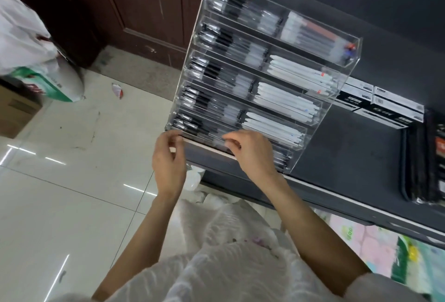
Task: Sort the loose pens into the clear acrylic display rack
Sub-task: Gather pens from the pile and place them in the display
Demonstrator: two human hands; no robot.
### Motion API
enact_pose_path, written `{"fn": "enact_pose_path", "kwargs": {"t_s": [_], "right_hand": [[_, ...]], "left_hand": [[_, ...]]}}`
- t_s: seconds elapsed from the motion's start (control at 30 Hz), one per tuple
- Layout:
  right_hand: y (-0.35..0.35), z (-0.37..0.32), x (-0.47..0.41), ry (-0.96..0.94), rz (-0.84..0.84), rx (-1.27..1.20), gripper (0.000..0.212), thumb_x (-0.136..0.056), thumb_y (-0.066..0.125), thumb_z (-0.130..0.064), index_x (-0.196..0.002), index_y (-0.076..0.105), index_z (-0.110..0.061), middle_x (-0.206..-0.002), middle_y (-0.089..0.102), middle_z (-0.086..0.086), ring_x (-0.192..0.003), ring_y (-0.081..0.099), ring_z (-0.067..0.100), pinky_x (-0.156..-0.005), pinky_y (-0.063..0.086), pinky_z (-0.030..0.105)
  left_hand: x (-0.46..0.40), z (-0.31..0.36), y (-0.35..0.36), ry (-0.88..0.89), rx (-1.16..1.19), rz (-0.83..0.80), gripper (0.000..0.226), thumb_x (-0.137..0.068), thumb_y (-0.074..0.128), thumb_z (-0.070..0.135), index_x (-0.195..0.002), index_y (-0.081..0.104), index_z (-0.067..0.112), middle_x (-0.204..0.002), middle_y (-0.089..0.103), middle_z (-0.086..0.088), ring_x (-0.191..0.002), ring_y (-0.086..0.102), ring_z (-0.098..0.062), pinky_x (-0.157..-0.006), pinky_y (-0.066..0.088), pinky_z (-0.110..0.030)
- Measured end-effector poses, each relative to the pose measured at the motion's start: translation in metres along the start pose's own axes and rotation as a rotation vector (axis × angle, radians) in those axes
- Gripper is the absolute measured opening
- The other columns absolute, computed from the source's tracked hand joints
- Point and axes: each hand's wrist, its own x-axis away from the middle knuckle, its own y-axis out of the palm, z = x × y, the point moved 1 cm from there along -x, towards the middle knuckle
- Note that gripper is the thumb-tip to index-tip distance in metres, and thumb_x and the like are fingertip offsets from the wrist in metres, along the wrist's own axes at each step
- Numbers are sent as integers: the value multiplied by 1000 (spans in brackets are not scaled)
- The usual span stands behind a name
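Observation:
The clear acrylic display rack stands tilted on a dark shelf, with several stepped tiers. Each tier holds black-and-clear pens on the left and white pens on the right. Both hands are at the lowest front tier. My left hand has its fingers curled and pinches the left ends of the pens at the rack's lower left corner. My right hand curls its fingers over the same pens near the tier's middle and hides part of them. The image is blurred there.
The dark shelf has a pale front edge. Black-and-white boxes and dark flat packs lie to the right of the rack. Below are a tiled floor, a cardboard box, plastic bags and a wooden door.

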Motion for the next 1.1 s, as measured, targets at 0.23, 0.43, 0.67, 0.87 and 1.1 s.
{"fn": "enact_pose_path", "kwargs": {"t_s": [0.23,0.43,0.67,0.87,1.1], "right_hand": [[24,-10,-20,-59,-80,55,21,-92,59,-19,-108,72,-22,-103,72,-2,-92,66,17,-72,49,27],[34,-11,-21,-153,-123,282,21,-87,62,-9,-104,71,-19,-94,65,1,-88,60,21,-63,47,28],[37,-12,-7,-190,-40,231,18,-87,62,-10,-102,71,-10,-96,67,6,-89,62,25,-80,52,37],[36,-11,-6,-141,-42,119,24,-94,51,-17,-112,67,-13,-108,65,5,-101,57,23,-91,42,34],[29,-3,4,-43,136,49,22,-88,58,-8,-106,69,-13,-97,69,3,-91,61,22,-83,49,37]], "left_hand": [[-20,-15,-9,545,-460,-107,40,-84,51,5,-121,60,13,-123,60,-3,-114,49,-23,-96,34,-32],[-27,-24,2,635,-716,-279,39,-93,41,28,-124,60,18,-130,58,1,-121,46,-18,-100,30,-38],[-29,-27,3,679,-793,-223,35,-91,43,26,-115,67,18,-120,64,2,-112,55,-21,-99,31,-43],[-36,-20,5,674,-821,-179,31,-90,44,26,-103,71,21,-107,68,5,-101,58,-21,-94,35,-44],[-38,-14,2,722,-771,-175,29,-88,47,24,-109,68,20,-107,67,2,-98,59,-23,-92,34,-40]]}}
